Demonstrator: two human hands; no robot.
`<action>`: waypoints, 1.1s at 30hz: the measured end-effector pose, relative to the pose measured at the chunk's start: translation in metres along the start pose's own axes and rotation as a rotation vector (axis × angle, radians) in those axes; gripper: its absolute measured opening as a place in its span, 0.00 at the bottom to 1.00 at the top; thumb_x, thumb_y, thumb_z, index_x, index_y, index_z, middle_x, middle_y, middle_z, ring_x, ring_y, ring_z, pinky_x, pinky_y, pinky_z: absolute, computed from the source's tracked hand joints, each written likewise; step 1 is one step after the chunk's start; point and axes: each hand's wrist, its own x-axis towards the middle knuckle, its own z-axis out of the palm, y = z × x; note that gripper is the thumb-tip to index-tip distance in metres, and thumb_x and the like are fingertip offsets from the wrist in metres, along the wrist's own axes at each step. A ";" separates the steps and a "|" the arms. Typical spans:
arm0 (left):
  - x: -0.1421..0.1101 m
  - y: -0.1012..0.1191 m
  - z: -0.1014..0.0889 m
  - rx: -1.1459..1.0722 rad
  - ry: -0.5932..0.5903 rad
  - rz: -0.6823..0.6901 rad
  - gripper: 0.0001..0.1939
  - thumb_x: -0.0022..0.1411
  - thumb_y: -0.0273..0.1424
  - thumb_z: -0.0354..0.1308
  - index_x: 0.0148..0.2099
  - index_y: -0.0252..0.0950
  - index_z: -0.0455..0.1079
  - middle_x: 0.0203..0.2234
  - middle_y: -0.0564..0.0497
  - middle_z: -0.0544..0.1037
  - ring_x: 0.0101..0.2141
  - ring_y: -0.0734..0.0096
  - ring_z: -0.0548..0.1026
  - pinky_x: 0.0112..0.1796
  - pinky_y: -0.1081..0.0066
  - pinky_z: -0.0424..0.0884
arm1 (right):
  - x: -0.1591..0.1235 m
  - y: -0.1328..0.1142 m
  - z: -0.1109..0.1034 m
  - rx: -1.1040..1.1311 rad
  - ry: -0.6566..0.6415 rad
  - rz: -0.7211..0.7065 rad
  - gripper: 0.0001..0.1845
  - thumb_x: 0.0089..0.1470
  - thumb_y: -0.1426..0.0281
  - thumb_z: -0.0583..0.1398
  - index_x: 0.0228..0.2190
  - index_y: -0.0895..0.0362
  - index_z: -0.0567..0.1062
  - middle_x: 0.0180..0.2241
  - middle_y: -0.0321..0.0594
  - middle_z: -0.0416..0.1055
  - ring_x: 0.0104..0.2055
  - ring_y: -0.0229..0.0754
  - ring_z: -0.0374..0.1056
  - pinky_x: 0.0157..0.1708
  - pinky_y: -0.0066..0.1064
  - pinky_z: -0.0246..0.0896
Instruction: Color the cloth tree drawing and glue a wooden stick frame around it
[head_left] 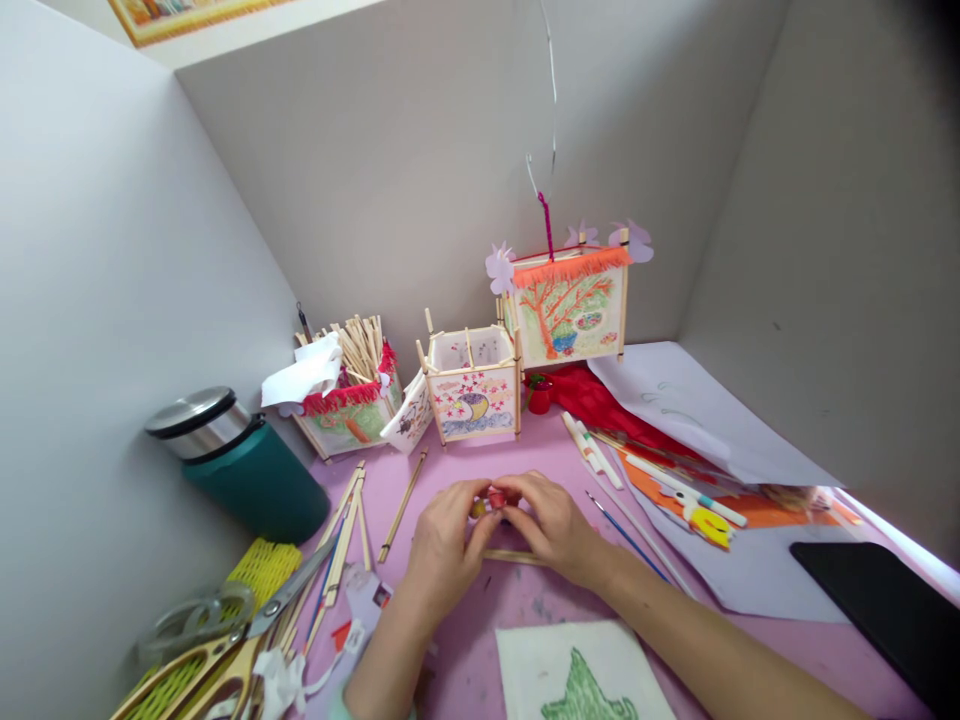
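Observation:
My left hand (444, 545) and my right hand (559, 528) meet over the middle of the pink table, fingertips pinched together. Between them is a small red piece (496, 497), mostly covered by the fingers, so its kind is unclear. A small yellow bit (478, 509) shows beside it at the left fingertips. Under the hands lies a thin wooden stick (516, 556). Closer to me, below the right forearm, rests a white sheet with a green drawing (589, 685).
Behind the hands stand a small stick-framed paper lantern (474, 405) and a taller orange-fringed one (574, 310). To the left are a teal bottle (251, 480), scissors (277, 600) and loose sticks. Markers (592, 450), a paintbrush (626, 535) and a black phone-like slab (870, 600) lie right.

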 end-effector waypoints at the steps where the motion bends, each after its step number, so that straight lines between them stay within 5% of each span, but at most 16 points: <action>1: 0.000 0.001 0.000 0.010 -0.012 0.003 0.11 0.63 0.30 0.49 0.47 0.37 0.64 0.38 0.46 0.74 0.39 0.65 0.71 0.40 0.65 0.66 | -0.001 0.000 0.000 -0.001 -0.005 0.017 0.16 0.57 0.75 0.54 0.47 0.56 0.64 0.36 0.42 0.71 0.37 0.42 0.66 0.39 0.35 0.61; 9: 0.000 0.008 -0.001 -0.013 -0.026 0.011 0.07 0.64 0.30 0.46 0.42 0.36 0.64 0.33 0.49 0.73 0.35 0.69 0.70 0.37 0.69 0.65 | 0.004 -0.008 -0.008 -0.056 -0.110 -0.047 0.14 0.56 0.72 0.53 0.45 0.58 0.66 0.36 0.44 0.71 0.35 0.43 0.64 0.38 0.37 0.56; 19: 0.000 0.016 -0.013 0.377 -0.227 0.040 0.11 0.65 0.35 0.44 0.32 0.38 0.60 0.24 0.52 0.70 0.25 0.69 0.66 0.28 0.69 0.58 | 0.003 -0.012 -0.008 -0.085 -0.249 -0.078 0.05 0.56 0.70 0.50 0.32 0.58 0.65 0.29 0.42 0.67 0.31 0.42 0.60 0.35 0.36 0.52; 27: 0.000 0.018 -0.017 0.100 -0.271 0.050 0.12 0.65 0.35 0.43 0.31 0.37 0.59 0.23 0.54 0.67 0.26 0.73 0.65 0.29 0.72 0.58 | 0.009 -0.019 -0.018 0.057 -0.302 -0.076 0.06 0.56 0.69 0.49 0.29 0.56 0.63 0.26 0.37 0.65 0.28 0.39 0.57 0.34 0.34 0.52; 33: -0.002 0.022 -0.016 -0.034 -0.228 0.096 0.14 0.66 0.35 0.40 0.29 0.37 0.57 0.23 0.53 0.64 0.26 0.73 0.62 0.30 0.70 0.56 | 0.008 -0.024 -0.016 0.075 -0.175 -0.102 0.09 0.55 0.68 0.49 0.23 0.55 0.60 0.22 0.35 0.59 0.26 0.38 0.54 0.31 0.33 0.52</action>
